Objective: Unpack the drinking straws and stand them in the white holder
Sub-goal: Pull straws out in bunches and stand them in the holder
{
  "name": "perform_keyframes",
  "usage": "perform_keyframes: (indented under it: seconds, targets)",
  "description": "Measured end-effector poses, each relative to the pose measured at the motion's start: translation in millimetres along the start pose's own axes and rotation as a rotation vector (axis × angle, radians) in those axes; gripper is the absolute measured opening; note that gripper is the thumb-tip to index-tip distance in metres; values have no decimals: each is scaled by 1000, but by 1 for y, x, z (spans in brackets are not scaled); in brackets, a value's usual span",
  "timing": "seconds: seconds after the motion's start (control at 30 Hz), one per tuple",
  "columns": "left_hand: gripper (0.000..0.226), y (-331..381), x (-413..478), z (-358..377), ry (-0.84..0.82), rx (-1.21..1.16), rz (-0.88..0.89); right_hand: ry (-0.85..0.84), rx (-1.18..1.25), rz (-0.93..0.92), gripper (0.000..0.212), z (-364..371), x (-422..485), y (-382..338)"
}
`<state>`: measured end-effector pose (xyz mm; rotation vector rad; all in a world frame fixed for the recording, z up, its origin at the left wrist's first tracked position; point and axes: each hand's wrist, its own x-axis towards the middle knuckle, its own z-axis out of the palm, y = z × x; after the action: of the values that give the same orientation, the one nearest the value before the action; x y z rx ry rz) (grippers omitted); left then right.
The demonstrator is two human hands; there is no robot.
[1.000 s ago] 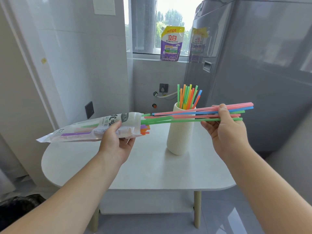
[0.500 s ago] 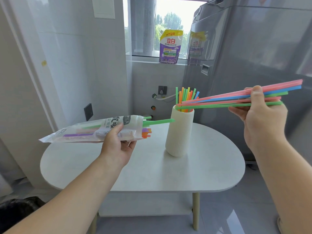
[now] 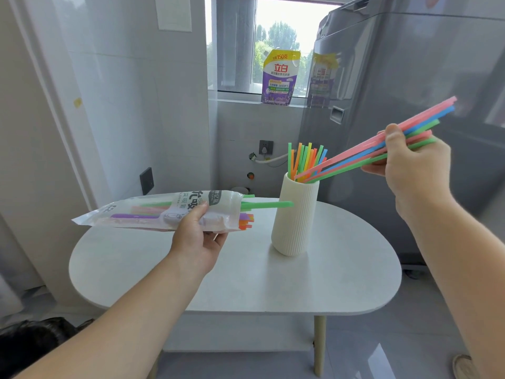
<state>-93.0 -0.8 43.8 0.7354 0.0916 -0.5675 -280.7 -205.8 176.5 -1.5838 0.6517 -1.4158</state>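
As the right hand [image 3: 412,165] has swung up and out toward the upper right of the frame, the bundle of straws [image 3: 355,157] it pinches has tipped from level to a downward slant. The bundle's lower tips now sit at the mouth of the white holder [image 3: 295,220] at frame centre, among the standing straws [image 3: 306,157] already there. Judged from this, the batch is at the point of insertion; raising its rear ends further and letting go should drop it in.

Right hand: thumb on top of the bundle, fingers curled beneath, grasping it near the upper ends; the forearm enters from the lower right.

Left hand [image 3: 196,236], centre-left: fingers wrapped under the straw package [image 3: 153,212], thumb on its upper face. It holds the package roughly level above the table [image 3: 246,283], open end toward the holder, and its position is little changed.

One green straw [image 3: 267,205] projects from the opening as far as the holder's side; whether it touches cannot be told. More straws remain packed, so the task is part done.
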Motion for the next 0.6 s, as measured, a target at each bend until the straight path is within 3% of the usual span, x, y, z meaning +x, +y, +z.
perform_keyframes:
  seconds: [0.37,0.6]
  targets:
    - [41,0,2,-1,0,-4,-6,-147,-281,-95,25,22,35,-21]
    - [37,1,5,-4,-9,-6,-5,-182,-336,-127,25,39,42,-35]
